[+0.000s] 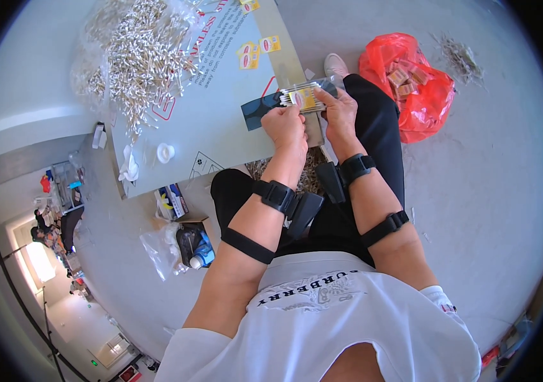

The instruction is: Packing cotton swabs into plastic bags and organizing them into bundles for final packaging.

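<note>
Over the table's right edge, my two hands hold a small pack of cotton swabs (303,97) with a yellow label card and clear plastic around it. White swab tips show at its left end. My right hand (340,114) grips the right end, thumb on top. The fingers of my left hand (286,129) are closed at the pack's near left edge; their tips are partly hidden. A dark flat sheet (253,116) lies on the table just left of the pack. Farther off on the table are several loose yellow cards (270,44).
A big heap of loose cotton swabs (147,54) in clear plastic covers the table's (220,137) far left. A white round spool-like piece (165,153) stands near the front. On the floor are a red bag (434,105) of packs, scattered swabs (461,58) and an open box (204,230).
</note>
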Action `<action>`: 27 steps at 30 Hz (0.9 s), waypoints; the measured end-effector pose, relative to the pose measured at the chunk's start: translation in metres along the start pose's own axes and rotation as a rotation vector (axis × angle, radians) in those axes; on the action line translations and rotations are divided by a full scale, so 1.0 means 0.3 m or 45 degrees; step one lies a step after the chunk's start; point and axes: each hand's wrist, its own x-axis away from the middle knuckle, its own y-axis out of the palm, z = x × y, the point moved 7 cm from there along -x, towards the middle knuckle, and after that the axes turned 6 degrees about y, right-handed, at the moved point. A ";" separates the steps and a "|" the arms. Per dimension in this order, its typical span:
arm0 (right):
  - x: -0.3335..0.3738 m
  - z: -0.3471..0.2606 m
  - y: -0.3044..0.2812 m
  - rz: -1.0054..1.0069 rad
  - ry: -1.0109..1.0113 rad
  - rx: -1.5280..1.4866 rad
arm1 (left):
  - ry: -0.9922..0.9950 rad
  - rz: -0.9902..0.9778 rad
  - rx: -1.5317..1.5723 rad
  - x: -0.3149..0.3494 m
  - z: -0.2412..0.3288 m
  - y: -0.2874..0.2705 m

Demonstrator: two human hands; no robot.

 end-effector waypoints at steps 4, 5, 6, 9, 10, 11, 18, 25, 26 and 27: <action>0.003 -0.004 0.008 -0.003 -0.012 -0.017 | 0.087 -0.005 -0.103 -0.033 -0.008 -0.001; 0.004 -0.005 0.006 0.002 -0.006 -0.001 | 0.126 -0.024 -0.147 -0.043 -0.008 -0.002; 0.006 -0.010 0.009 0.009 0.000 0.014 | 0.128 -0.020 -0.144 -0.053 -0.014 -0.010; 0.017 -0.016 0.018 0.027 0.013 0.027 | 0.303 -0.057 -0.331 -0.073 0.008 -0.026; 0.010 -0.016 0.008 0.030 0.011 0.028 | 0.620 -0.019 -0.617 -0.055 0.062 -0.034; -0.002 -0.005 -0.006 0.037 0.065 0.000 | 0.938 0.021 -0.902 -0.023 0.108 -0.031; -0.005 -0.001 0.019 0.065 -0.001 0.005 | 1.525 -0.002 -1.650 0.031 0.107 -0.050; -0.020 0.001 0.020 0.028 -0.180 0.068 | 1.350 -0.232 -1.816 0.006 0.056 -0.010; -0.019 -0.009 0.021 0.038 -0.268 0.146 | 1.376 -0.246 -1.814 0.009 0.055 -0.007; -0.021 -0.018 0.019 0.051 -0.358 0.224 | 1.375 -0.246 -1.811 0.008 0.054 -0.006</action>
